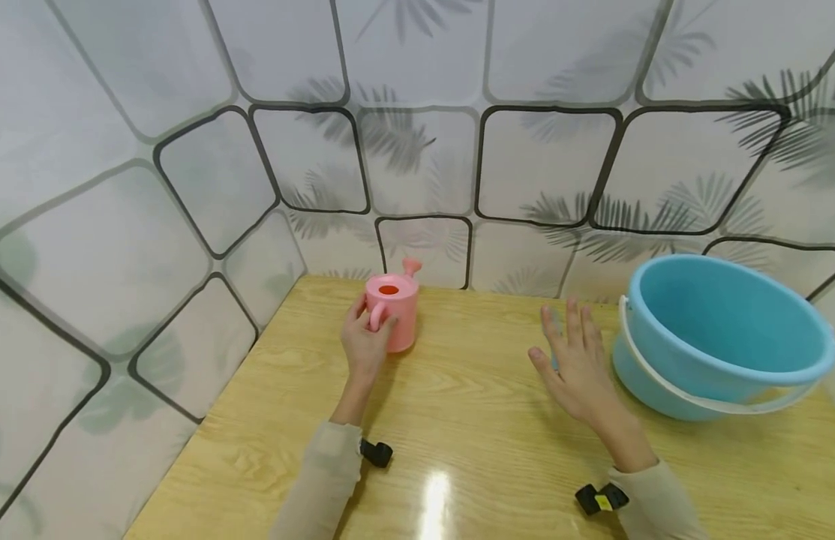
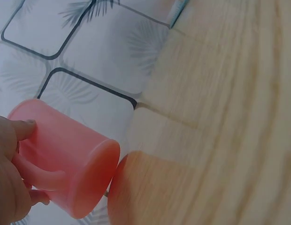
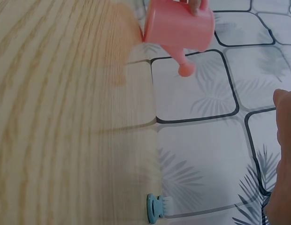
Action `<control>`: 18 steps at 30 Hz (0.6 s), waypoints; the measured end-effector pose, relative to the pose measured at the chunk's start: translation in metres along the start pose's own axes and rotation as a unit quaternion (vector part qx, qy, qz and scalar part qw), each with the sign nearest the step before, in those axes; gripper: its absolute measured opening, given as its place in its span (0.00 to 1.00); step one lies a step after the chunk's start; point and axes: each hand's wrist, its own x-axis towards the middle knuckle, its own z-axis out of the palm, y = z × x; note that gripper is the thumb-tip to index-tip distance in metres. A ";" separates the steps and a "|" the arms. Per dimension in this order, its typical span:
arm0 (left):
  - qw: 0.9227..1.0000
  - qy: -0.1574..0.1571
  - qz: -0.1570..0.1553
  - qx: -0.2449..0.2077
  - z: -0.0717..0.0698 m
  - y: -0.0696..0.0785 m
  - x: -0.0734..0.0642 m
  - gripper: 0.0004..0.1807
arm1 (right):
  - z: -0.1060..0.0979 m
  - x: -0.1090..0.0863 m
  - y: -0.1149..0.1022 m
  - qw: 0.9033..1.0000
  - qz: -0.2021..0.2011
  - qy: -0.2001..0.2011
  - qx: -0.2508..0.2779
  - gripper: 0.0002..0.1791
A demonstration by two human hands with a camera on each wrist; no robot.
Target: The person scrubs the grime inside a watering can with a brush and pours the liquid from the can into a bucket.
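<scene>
My left hand (image 1: 365, 343) grips a pink watering can (image 1: 403, 319) by its handle side, thumb and fingers spread to either side of the handle. Its round top opening faces up and the short spout points away to the back right. In the left wrist view the can's base (image 2: 96, 178) is close over the tabletop. My right hand (image 1: 579, 367) is held out flat above the table, fingers straight, holding nothing. Beyond its fingers a small blue brush (image 3: 155, 208) with white bristles stands near the wall, partly hidden by the hand in the head view.
A large light-blue bucket (image 1: 667, 330) with a white carrying handle (image 1: 694, 401) stands to the right of my right hand. The wooden table (image 1: 478, 420) meets a patterned wall covering (image 1: 417, 172) at the back and left.
</scene>
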 end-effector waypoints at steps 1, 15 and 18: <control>1.000 -0.004 -0.003 0.005 -0.002 0.000 -0.001 0.18 | 0.000 0.000 0.000 1.000 0.001 -0.002 -0.002 0.39; 0.965 -0.133 -0.089 0.209 -0.027 0.013 0.000 0.21 | 0.002 -0.001 0.005 1.000 0.010 -0.022 0.005 0.39; 0.956 -0.149 -0.092 0.238 -0.029 0.016 0.004 0.19 | 0.001 0.001 0.005 1.000 0.009 -0.027 0.006 0.39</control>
